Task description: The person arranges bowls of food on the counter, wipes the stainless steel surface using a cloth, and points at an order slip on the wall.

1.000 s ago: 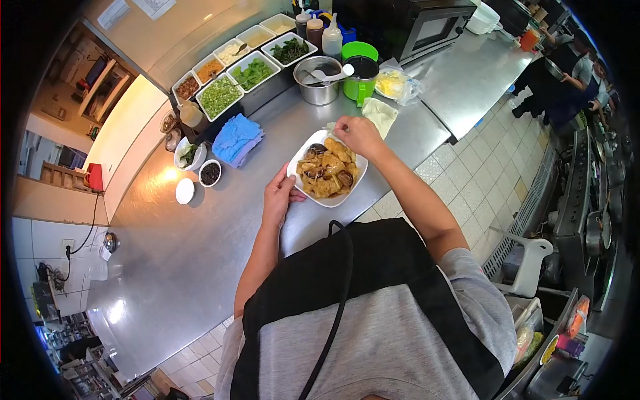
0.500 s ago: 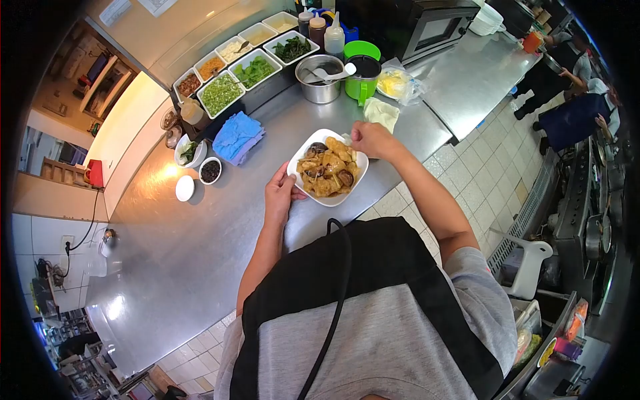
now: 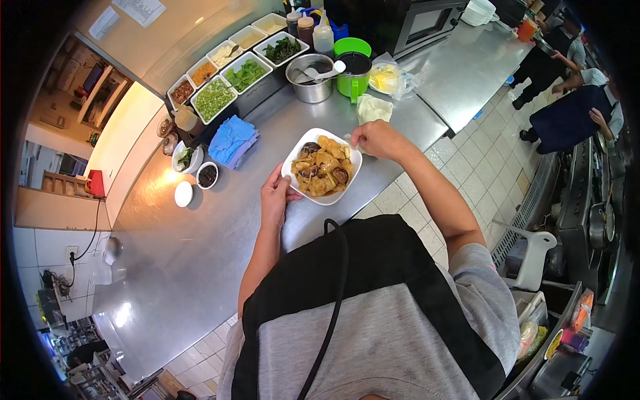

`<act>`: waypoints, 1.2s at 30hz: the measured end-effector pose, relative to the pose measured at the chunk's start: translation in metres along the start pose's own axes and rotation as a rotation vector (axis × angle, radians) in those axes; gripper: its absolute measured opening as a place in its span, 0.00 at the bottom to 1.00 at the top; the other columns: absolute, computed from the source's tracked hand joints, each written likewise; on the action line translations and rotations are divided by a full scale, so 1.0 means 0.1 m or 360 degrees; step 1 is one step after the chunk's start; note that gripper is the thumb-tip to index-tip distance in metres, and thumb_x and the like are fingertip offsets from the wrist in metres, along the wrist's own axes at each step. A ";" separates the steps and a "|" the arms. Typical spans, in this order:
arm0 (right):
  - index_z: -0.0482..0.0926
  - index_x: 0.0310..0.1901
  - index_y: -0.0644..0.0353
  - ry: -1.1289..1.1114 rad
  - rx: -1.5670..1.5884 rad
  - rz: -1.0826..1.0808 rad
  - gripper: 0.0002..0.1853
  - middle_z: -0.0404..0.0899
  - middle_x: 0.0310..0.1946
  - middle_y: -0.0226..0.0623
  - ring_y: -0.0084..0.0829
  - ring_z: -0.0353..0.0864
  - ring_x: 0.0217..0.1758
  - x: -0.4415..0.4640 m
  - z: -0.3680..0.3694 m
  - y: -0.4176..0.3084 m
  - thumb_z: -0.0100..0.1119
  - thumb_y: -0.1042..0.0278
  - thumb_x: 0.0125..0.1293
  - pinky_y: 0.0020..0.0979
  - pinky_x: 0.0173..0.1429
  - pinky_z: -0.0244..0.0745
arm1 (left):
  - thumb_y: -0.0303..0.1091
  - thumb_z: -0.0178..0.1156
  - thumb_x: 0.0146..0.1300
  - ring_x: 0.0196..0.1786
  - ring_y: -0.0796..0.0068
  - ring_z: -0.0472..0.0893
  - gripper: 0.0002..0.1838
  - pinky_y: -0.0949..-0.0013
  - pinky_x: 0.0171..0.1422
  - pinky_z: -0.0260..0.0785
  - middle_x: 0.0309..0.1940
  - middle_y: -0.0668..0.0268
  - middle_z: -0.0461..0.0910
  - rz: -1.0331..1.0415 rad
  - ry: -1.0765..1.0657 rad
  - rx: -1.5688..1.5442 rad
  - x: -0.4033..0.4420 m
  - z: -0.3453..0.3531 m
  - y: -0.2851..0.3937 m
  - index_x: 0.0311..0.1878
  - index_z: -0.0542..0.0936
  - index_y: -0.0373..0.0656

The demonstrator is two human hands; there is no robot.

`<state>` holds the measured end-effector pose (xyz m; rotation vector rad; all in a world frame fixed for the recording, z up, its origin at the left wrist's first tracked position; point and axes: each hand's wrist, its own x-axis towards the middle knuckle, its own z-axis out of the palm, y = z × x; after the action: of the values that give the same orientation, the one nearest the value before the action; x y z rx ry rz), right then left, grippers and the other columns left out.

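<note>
A white squarish bowl (image 3: 289,164) holds chunky food in brown sauce with dark mushroom pieces (image 3: 324,167). My left hand (image 3: 275,193) grips its left side, with the thumb at the rim and the fingers partly hidden below. At the right rim, the fingers of my right hand (image 3: 377,139) are closed in a pinch. A bit of pale cloth (image 3: 347,138) seems to show at the fingertips, mostly covered by the hand. Just beyond that hand lies a folded pale cloth (image 3: 374,109) on the steel counter.
Trays of chopped greens (image 3: 214,100), a steel pot (image 3: 311,90), a green jug (image 3: 353,83) and squeeze bottles (image 3: 323,37) line the back. Blue cloth (image 3: 232,141) and small bowls (image 3: 207,175) sit at left. Two people (image 3: 573,117) work at far right beside the stove.
The view has shifted slightly, so the counter items appear a little farther left. My left hand keeps its hold on the bowl, and my right hand stays at its right rim.
</note>
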<state>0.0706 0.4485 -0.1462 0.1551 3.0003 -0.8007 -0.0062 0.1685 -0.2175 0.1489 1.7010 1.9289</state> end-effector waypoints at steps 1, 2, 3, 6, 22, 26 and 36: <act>0.82 0.33 0.55 -0.0032 -0.0061 0.0055 0.08 0.82 0.31 0.42 0.44 0.82 0.37 0.00 -0.04 0.00 0.53 0.74 0.54 0.38 0.45 0.76 | 0.27 0.51 0.65 0.23 0.76 0.80 0.23 0.76 0.27 0.77 0.29 0.65 0.78 -0.0006 0.0009 0.0000 0.00 0.00 -0.01 0.64 0.67 0.37; 0.82 0.33 0.55 0.0034 -0.0005 0.0019 0.09 0.82 0.31 0.42 0.44 0.82 0.37 -0.01 -0.04 0.00 0.53 0.75 0.53 0.38 0.44 0.76 | 0.26 0.51 0.65 0.23 0.76 0.80 0.23 0.76 0.27 0.77 0.29 0.65 0.78 -0.0012 0.0018 -0.0001 -0.01 0.00 0.00 0.64 0.67 0.37; 0.82 0.32 0.55 0.0099 0.0052 -0.0018 0.09 0.82 0.31 0.43 0.44 0.82 0.36 -0.02 -0.01 -0.01 0.53 0.75 0.53 0.39 0.44 0.76 | 0.26 0.51 0.65 0.23 0.76 0.80 0.23 0.76 0.27 0.77 0.29 0.65 0.78 -0.0013 0.0018 -0.0002 -0.01 0.00 0.01 0.64 0.67 0.37; 0.83 0.31 0.56 0.0216 0.0002 -0.0227 0.08 0.81 0.30 0.43 0.44 0.82 0.36 -0.06 0.14 -0.01 0.54 0.75 0.52 0.39 0.44 0.76 | 0.26 0.50 0.65 0.23 0.76 0.80 0.23 0.76 0.27 0.77 0.29 0.65 0.78 -0.0016 0.0016 0.0005 -0.02 0.02 0.02 0.64 0.67 0.37; 0.82 0.27 0.60 0.0267 -0.0728 -0.0372 0.05 0.79 0.31 0.46 0.42 0.82 0.34 -0.18 0.03 -0.24 0.57 0.73 0.49 0.38 0.35 0.78 | 0.26 0.51 0.64 0.22 0.78 0.78 0.23 0.77 0.26 0.76 0.29 0.65 0.79 -0.0014 0.0097 0.0049 -0.09 0.01 0.06 0.64 0.67 0.36; 0.82 0.30 0.56 0.0282 -0.0489 -0.0291 0.07 0.79 0.33 0.45 0.41 0.82 0.35 -0.23 0.16 -0.04 0.54 0.71 0.52 0.37 0.38 0.78 | 0.27 0.52 0.64 0.21 0.78 0.77 0.23 0.77 0.26 0.76 0.29 0.65 0.79 0.0017 0.0325 -0.0011 -0.21 -0.19 0.06 0.63 0.68 0.35; 0.81 0.43 0.53 0.0869 -0.0317 -0.0217 0.13 0.78 0.46 0.40 0.39 0.79 0.46 -0.32 0.72 0.10 0.54 0.71 0.55 0.34 0.47 0.77 | 0.28 0.51 0.66 0.31 0.77 0.80 0.21 0.75 0.33 0.77 0.42 0.63 0.77 0.0230 0.0641 -0.0150 -0.44 -0.67 0.05 0.62 0.65 0.40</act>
<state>0.1042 0.4181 -0.2119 0.1910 3.6175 -0.5264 -0.0005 0.0886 -0.2134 -0.1691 1.8864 2.2586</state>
